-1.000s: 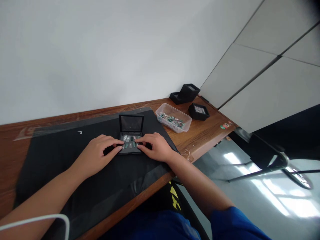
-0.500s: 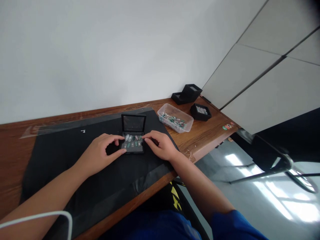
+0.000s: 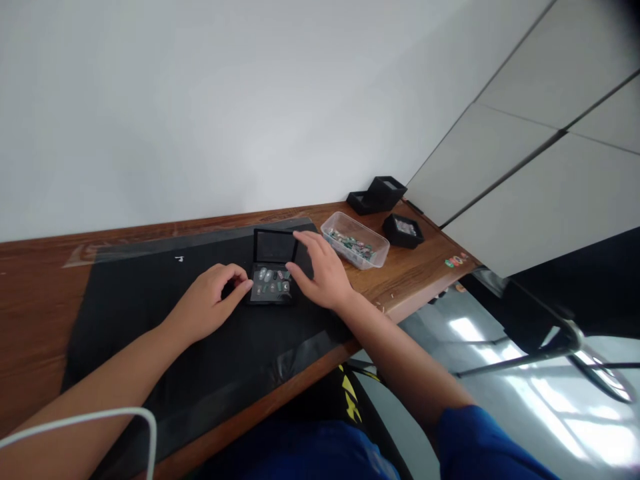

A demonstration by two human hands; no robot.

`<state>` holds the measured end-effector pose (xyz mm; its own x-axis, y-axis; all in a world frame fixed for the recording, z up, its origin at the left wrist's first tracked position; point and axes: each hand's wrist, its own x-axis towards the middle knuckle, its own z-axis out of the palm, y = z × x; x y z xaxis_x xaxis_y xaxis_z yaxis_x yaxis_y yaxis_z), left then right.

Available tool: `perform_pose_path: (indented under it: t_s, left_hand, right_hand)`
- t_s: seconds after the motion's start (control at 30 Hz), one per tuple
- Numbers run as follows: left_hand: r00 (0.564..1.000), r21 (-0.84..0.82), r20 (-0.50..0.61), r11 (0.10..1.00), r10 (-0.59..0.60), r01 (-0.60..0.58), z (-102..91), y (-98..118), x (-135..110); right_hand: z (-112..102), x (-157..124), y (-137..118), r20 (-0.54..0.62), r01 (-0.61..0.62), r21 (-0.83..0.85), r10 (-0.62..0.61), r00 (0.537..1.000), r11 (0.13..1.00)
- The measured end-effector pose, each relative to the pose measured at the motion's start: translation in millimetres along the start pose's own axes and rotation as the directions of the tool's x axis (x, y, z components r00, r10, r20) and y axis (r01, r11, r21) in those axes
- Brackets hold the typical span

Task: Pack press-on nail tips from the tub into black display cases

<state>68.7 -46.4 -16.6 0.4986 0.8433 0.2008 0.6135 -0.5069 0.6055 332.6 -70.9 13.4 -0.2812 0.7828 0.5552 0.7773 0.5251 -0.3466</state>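
On the black mat (image 3: 165,373) lies a black case (image 3: 270,299) with its lid (image 3: 276,247) raised. Inside sit several false nails (image 3: 270,280), green, pale and glittery, in rows on a clear sheet. My left hand (image 3: 207,303) is at the case's left edge, thumb and forefinger brought together there in a pinch. At the opposite side my right hand (image 3: 323,273) has its fingers apart. Its forefinger reaches the lid's upper right corner, and the thumb hovers by the nails at the right.
A clear plastic tub (image 3: 377,259) of loose false nails stands to the right. Behind it are several black boxes (image 3: 403,237), one holding clear packs. A small white scrap (image 3: 179,258) lies on the mat. Coloured stickers (image 3: 456,261) mark the wooden table's (image 3: 30,300) right edge.
My right hand has risen from the case's right edge to the lid, spreading its fingers. My left thumb and forefinger have closed together at the left edge. The view has shifted slightly.
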Motion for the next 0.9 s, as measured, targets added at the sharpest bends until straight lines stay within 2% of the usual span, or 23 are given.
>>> perform_pose_path:
  t_s: [0.1, 0.23, 0.3, 0.43, 0.63, 0.9]
  left_hand:
    - [1.0, 0.001, -0.019, 1.0, 0.008, -0.008, 0.7, 1, -1]
    - [0.999, 0.032, -0.01, 0.999, 0.037, -0.037, 2.9, 0, -1]
    - [0.999, 0.04, 0.007, 0.999, 0.034, -0.034, 3.9, 0, -1]
    - [1.0, 0.03, 0.009, 0.999, 0.015, -0.015, 5.0, -1, -1]
    - [0.999, -0.002, 0.023, 1.0, -0.024, 0.024, 5.5, -4, -1]
    - [0.999, -0.002, 0.026, 0.999, -0.045, 0.045, 5.9, -3, 1]
  right_hand:
    - [7, 20, 2, -0.094, -0.047, -0.007, 0.046, 0.995, 0.999]
    - [17, 35, 4, -0.262, -0.105, -0.015, 0.097, 0.96, 0.994]
    - [21, 37, 5, -0.239, -0.092, 0.019, 0.094, 0.966, 0.996]
    - [27, 36, 8, -0.092, -0.07, 0.137, 0.083, 0.992, 0.988]
    - [30, 25, 11, -0.164, -0.063, 0.219, 0.1, 0.981, 0.974]
    - [24, 13, -1, -0.106, 0.048, 0.372, -0.009, 0.994, 0.927]
